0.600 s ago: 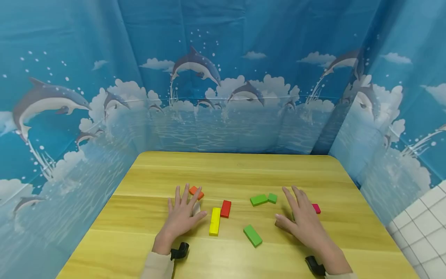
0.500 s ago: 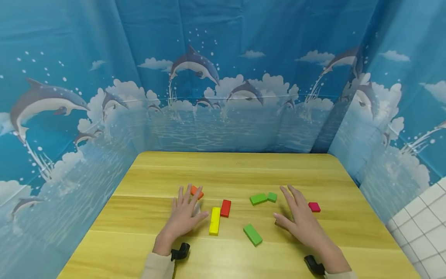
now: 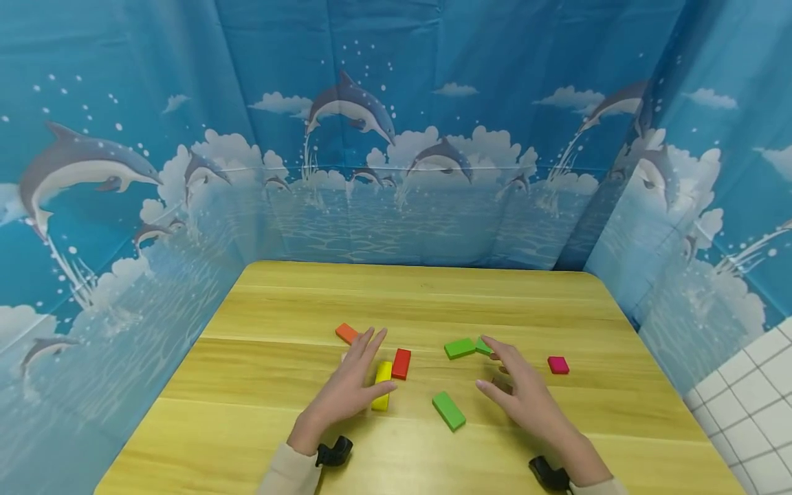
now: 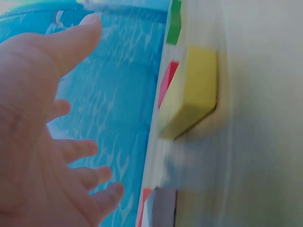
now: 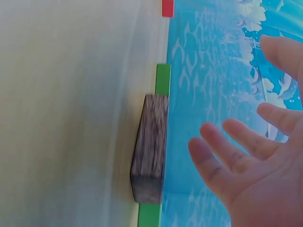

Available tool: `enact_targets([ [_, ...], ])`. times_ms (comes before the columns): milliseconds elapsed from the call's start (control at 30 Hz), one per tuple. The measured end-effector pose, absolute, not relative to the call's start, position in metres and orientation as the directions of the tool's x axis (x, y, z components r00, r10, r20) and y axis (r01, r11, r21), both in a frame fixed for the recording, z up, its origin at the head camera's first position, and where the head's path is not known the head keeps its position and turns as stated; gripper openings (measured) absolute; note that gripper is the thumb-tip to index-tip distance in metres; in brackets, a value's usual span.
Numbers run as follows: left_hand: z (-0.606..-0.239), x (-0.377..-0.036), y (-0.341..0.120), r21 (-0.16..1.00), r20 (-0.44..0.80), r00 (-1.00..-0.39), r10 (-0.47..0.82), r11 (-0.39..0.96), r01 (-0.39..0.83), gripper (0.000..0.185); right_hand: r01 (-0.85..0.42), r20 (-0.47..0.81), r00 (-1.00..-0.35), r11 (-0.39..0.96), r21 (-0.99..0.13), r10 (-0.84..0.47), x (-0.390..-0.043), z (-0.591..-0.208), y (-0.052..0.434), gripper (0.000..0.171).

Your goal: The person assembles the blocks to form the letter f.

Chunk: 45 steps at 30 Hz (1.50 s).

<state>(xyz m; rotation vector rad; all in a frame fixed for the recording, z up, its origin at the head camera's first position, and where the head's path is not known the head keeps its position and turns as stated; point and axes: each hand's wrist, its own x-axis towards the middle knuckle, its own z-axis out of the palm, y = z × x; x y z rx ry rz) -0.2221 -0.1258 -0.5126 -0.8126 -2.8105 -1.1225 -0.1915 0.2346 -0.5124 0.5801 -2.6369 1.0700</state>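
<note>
My left hand (image 3: 351,390) hovers over the yellow block (image 3: 383,373), fingers spread and holding nothing. In the left wrist view, that yellow block (image 4: 199,85) lies apart from the fingers, and a greyish block (image 4: 164,208) shows lower down. A red block (image 3: 401,364) lies beside the yellow one; an orange block (image 3: 346,333) is just beyond the left fingertips. My right hand (image 3: 526,395) is also empty, its fingers loosely bent above the table. Partly hidden beneath it is a brown wood-grain block (image 5: 151,146), plain in the right wrist view.
Between the hands lies a green block (image 3: 448,411). Farther back are another green block (image 3: 460,348) and a small green one (image 3: 482,346), partly covered by right fingers. A magenta block (image 3: 558,365) sits to the right. Dolphin-printed curtains (image 3: 396,220) surround the wooden table (image 3: 278,302).
My left hand has moved right, from beside the yellow block to over it, uncovering more of the orange block. My right hand has shifted slightly left, and the magenta block now shows fully.
</note>
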Motion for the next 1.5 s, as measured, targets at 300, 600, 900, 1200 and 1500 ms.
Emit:
enact_targets([
  [300,-0.514,-0.211,-0.107,0.656,0.247,-0.831,0.499,0.545,0.522,0.089,-0.393,0.254,-0.910,0.495,-0.775,-0.327,-0.186,-0.515,0.223,0.077],
  [600,-0.519,-0.199,-0.088,0.660,0.250,-0.813,0.525,0.522,0.540,0.084,-0.351,0.157,-0.895,0.443,-0.824,-0.418,-0.183,-0.518,0.211,0.076],
  [900,-0.522,-0.190,-0.071,0.626,0.236,-0.811,0.536,0.554,0.548,0.075,-0.404,0.124,-0.836,0.448,-0.798,-0.534,-0.179,-0.519,0.204,0.083],
  [1200,-0.524,-0.186,-0.061,0.541,0.157,-0.808,0.568,0.635,0.552,0.065,-0.391,0.047,-0.816,0.490,-0.779,-0.577,-0.177,-0.518,0.196,0.079],
  [1500,-0.522,-0.184,-0.053,0.455,0.124,-0.782,0.611,0.665,0.592,0.067,-0.398,0.048,-0.853,0.588,-0.704,-0.520,-0.176,-0.519,0.184,0.072],
])
